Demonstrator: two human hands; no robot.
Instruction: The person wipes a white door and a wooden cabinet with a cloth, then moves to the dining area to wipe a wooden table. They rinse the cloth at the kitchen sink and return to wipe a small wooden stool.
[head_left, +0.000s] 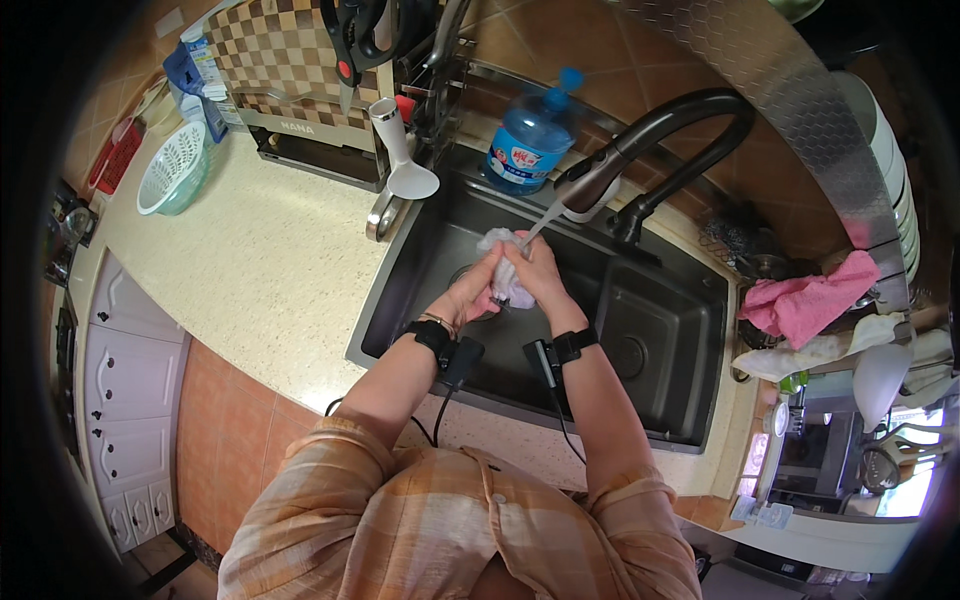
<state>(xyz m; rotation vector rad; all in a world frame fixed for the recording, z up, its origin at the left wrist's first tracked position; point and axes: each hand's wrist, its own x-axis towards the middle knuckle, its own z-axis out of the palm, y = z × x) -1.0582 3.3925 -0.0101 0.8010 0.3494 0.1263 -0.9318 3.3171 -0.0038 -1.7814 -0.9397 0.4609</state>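
Note:
Both of my hands grip a wet, pale cloth (511, 281) over the left basin of a dark double sink (409, 300). My left hand (474, 289) holds its left side, while my right hand (538, 266) has the right side, with fingertips close together at the top. Water runs from the pull-out head of a dark faucet (592, 176) onto the cloth and my right fingers. Part of the cloth is hidden behind my fingers. Beneath it, the basin's drain is partly covered by my left hand.
A blue pump bottle of detergent (529, 142) stands behind the sink. Left of it are a white ladle (409, 176), a checkered cutting board (277, 56) in a rack, and a plastic colander (176, 172). A pink cloth (814, 296) hangs at right. Cables trail from my wrist straps.

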